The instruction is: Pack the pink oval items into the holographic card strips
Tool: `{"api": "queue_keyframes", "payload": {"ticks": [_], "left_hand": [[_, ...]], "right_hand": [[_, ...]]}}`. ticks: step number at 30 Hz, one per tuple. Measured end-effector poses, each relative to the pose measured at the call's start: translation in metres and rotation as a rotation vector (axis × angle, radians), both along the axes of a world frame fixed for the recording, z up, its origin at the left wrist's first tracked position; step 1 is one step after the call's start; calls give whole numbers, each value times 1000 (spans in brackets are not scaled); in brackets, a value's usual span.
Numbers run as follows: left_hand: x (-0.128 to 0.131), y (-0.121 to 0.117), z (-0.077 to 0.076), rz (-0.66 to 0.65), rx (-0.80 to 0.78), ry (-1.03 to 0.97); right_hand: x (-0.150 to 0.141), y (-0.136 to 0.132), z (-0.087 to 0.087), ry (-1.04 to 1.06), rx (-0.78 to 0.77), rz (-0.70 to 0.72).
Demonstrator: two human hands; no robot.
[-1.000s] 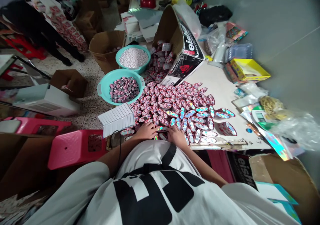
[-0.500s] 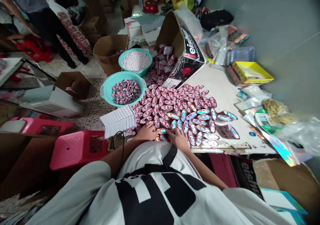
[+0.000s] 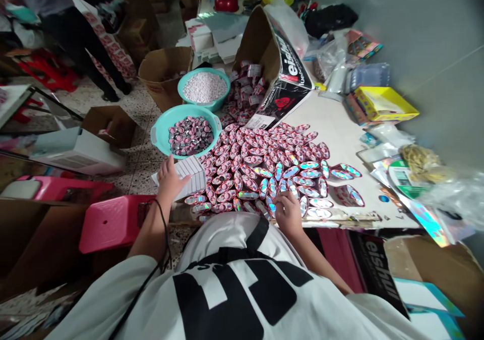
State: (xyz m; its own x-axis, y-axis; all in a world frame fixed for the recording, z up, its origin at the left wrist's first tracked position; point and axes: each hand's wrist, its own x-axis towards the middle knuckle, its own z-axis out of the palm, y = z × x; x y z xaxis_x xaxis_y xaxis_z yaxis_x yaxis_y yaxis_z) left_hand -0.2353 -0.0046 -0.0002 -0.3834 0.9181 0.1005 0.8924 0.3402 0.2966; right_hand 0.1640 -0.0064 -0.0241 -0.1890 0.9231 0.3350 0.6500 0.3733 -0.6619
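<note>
My left hand lies over a fanned stack of white cards at the table's left edge, its thumb and fingers apart. My right hand is among the small red-and-pink packs at the front edge, fingers curled and pressed together. Whatever those fingers may hold is hidden. Many boat-shaped packs stand in close rows in front of me. Those farther back carry pink round pieces; nearer ones show shiny, rainbow-coloured openings. A turquoise basin beside the cards holds pink and silver round pieces.
A second turquoise basin holds small white pieces. Behind the packs, a tipped cardboard box spills more packs. A yellow tray and plastic bags line the right wall. A pink stool stands at left; a person stands behind.
My left hand has left the packs and moved left onto the white cards. My right hand has shifted slightly right, and its fingers have curled in.
</note>
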Motion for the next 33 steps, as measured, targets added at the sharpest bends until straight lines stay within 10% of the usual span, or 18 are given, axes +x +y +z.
{"api": "queue_keyframes", "payload": {"ticks": [3, 8, 13, 18, 25, 33], "left_hand": [[-22, -4, -8, -58, -259, -9], [-26, -21, -14, -66, -257, 81], [-20, -32, 34, -203, -11, -36], [33, -23, 101, -626, 342, 25], [95, -10, 113, -847, 579, 211], [105, -17, 98, -935, 539, 259]], "right_hand": [[-8, 4, 6, 33, -13, 32], [-19, 7, 18, 17, -87, 108], [-30, 16, 39, 146, -275, 145], [-75, 33, 74, 627, -822, 399], [-94, 39, 114, 974, -842, 447], [-69, 26, 138, 144, -545, 423]]}}
